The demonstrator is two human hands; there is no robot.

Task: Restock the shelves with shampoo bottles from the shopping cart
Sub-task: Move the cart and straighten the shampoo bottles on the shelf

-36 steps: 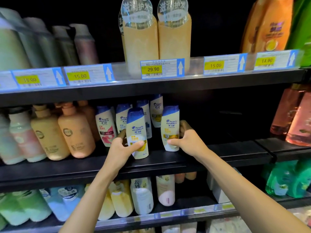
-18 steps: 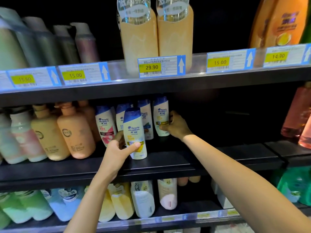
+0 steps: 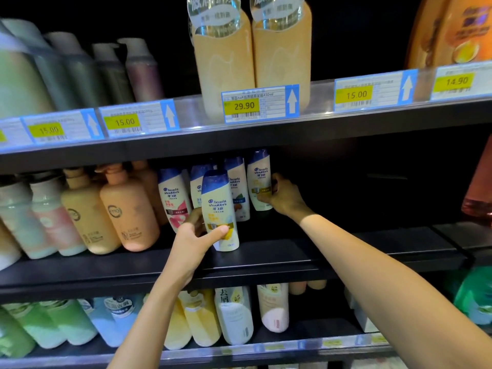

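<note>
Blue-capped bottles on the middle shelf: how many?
5: front bottle in left hand; rightmost bottle in right hand; pink-label bottle leftmost; brown-label bottle and obscured bottle between. Others possibly hidden.

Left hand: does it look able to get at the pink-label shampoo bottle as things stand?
Probably yes for reach: the pink-label bottle stands right beside the left hand, nothing between. But that hand grips the yellow-label bottle.

- The left hand (image 3: 195, 237) grips a white shampoo bottle (image 3: 219, 209) with a blue cap, upright at the front of the middle shelf (image 3: 266, 259).
- The right hand (image 3: 283, 197) holds a second bottle (image 3: 258, 179) further back, beside three like it.
- Peach pump bottles (image 3: 127, 211) stand to the left.
- A price tag (image 3: 259, 103) on the shelf above reads 29.90.
</note>
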